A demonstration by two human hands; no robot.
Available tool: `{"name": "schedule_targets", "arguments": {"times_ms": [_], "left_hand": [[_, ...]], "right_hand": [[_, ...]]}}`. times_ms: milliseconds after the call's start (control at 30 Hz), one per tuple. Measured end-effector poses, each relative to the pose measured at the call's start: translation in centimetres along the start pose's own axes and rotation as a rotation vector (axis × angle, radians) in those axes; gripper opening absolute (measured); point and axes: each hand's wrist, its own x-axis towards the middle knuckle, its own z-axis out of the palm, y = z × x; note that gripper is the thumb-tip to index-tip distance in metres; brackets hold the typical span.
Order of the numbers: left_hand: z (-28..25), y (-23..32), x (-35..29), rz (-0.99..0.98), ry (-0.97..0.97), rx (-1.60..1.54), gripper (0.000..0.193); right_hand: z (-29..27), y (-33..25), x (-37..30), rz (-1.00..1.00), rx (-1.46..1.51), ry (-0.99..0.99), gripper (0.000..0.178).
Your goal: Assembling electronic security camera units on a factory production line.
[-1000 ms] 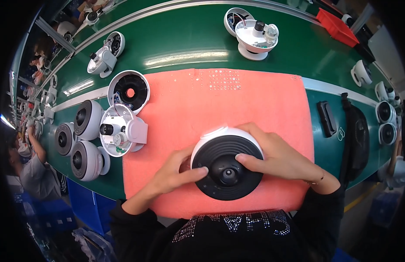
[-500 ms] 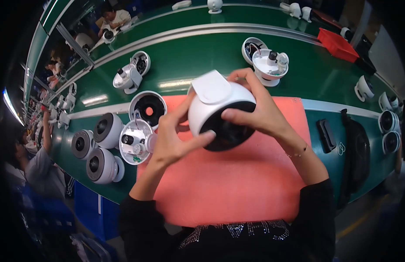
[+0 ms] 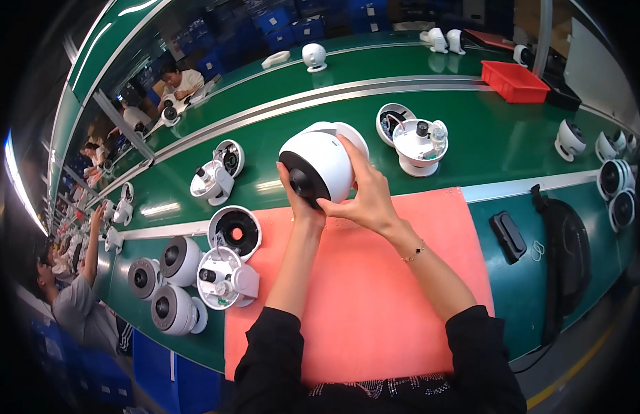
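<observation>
A round white security camera (image 3: pixel 328 160) with a black front and a dark lens is held up above the far edge of the salmon-pink mat (image 3: pixel 382 290). Its black front faces left and toward me. My left hand (image 3: pixel 300 201) supports it from the left and below, fingers partly hidden behind the black front. My right hand (image 3: pixel 368 196) grips its right side, thumb near the lower edge. Left of the mat lie an opened white camera body (image 3: pixel 229 276) with parts showing and a round shell (image 3: pixel 235 231) with a black inside.
Several grey-faced white cameras (image 3: pixel 175 309) stand at the left. Opened cameras (image 3: pixel 213 176) (image 3: pixel 418 146) sit on the green belt (image 3: pixel 292 155). A red bin (image 3: pixel 514 81) is at the back right. A black case (image 3: pixel 507 236) and black bag (image 3: pixel 565 252) lie right. A co-worker (image 3: pixel 82 297) sits at left.
Both hands have turned the camera, so its black front now points left instead of toward me. They hold it farther from me over the mat's far edge. The head view has tilted up.
</observation>
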Motion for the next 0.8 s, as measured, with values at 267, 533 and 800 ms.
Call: {"name": "schedule_targets", "arguments": {"times_ms": [267,533,800], "left_hand": [[0.6,-2.0,2.6,-0.295,-0.033,0.168,0.066],[-1.1,-3.9,2.5,-0.201,-0.009,0.350,0.060],[1.5,-0.4,1.1,-0.083,-0.017,0.041,0.041]], "right_hand": [[-1.8,6.0,0.6,0.614,0.691,0.115,0.091],[-4.4,9.7,0.1,0.990,0.868,0.052,0.083],[-11.8,14.5,-0.8,0.688,1.047,0.837,0.051]]}}
